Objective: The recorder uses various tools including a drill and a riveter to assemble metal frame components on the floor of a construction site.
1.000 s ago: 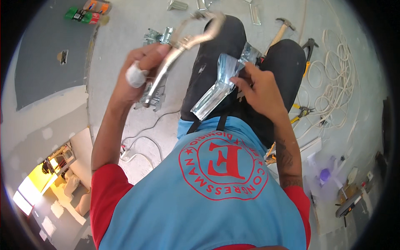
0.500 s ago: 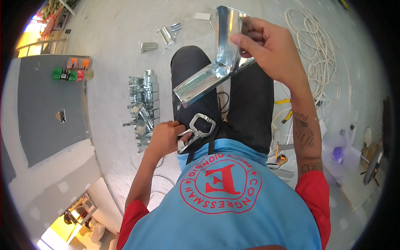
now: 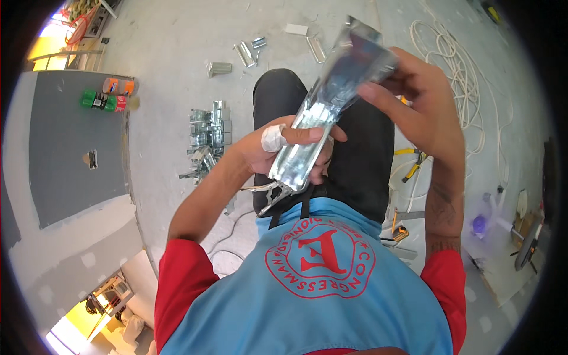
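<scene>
Over my lap is a shiny galvanized metal channel [image 3: 303, 139], a bent piece with two sections meeting at a crease. My left hand [image 3: 258, 149] is wrapped round the lower section, its thumb across the front; white tape covers the thumb's base. At the upper section, which is blurred, my right hand [image 3: 421, 106] pinches the right edge between thumb and fingers. Silver locking C-clamp pliers [image 3: 283, 190] rest on my lap under the lower end, partly hidden by the channel and no longer in any hand's grip.
A stack of short metal channel pieces [image 3: 210, 133] stands on the floor left of my leg, with loose offcuts [image 3: 244, 53] beyond. Coiled white cable [image 3: 452, 71], yellow-handled pliers [image 3: 414, 165] and a tape measure [image 3: 400, 232] lie to the right. Bottles [image 3: 103, 100] lie on a grey panel.
My left hand has left the locking pliers and taken hold of the channel's lower section. The channel has swung to a steeper, straighter slant, and my right hand has shifted right and lower.
</scene>
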`<state>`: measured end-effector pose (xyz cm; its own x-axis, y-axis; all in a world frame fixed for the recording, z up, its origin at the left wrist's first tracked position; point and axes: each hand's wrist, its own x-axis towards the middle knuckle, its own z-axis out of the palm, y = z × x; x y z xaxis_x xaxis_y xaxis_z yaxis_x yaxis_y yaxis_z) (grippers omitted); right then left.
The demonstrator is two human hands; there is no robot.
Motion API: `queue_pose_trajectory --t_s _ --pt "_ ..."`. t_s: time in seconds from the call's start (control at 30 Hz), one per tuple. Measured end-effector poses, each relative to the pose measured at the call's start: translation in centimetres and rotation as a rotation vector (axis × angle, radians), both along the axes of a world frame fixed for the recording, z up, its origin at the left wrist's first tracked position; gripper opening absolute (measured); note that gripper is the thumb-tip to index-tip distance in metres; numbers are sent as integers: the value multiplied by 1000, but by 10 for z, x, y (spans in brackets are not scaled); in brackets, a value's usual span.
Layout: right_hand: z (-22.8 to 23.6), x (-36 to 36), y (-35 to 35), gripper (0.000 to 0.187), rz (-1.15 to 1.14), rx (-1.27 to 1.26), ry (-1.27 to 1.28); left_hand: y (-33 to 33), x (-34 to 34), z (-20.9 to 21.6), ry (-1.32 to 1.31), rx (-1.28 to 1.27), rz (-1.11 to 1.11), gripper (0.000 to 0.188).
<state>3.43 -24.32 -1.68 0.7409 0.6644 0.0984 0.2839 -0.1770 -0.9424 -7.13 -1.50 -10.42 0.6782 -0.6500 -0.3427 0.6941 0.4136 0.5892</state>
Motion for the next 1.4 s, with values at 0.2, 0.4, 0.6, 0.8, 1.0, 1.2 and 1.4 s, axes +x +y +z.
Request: queue_pose_trajectory --t_s 0.2,0.4,0.6,0.8,1.0,1.2,1.4 --pt "14 -4 -37 36 -49 -46 -435 -14 1 26 -22 367 259 46" --pt "19 -17 -35 35 -29 -114 -419 -17 -8 31 -83 203 348 50" --pt "29 -25 -32 39 32 -151 -476 -6 -12 35 -9 132 277 54" --pt "37 -60 -21 41 -99 -272 -668 -5 -17 25 -144 156 303 47" --pt "29 -79 -7 39 -100 -184 -833 0 -24 20 -350 393 368 39" --pt "20 -86 -2 40 -114 -187 -952 -2 -27 15 -481 505 485 45" --pt "14 -85 -2 36 -129 -157 -929 6 -21 6 -736 614 533 43"
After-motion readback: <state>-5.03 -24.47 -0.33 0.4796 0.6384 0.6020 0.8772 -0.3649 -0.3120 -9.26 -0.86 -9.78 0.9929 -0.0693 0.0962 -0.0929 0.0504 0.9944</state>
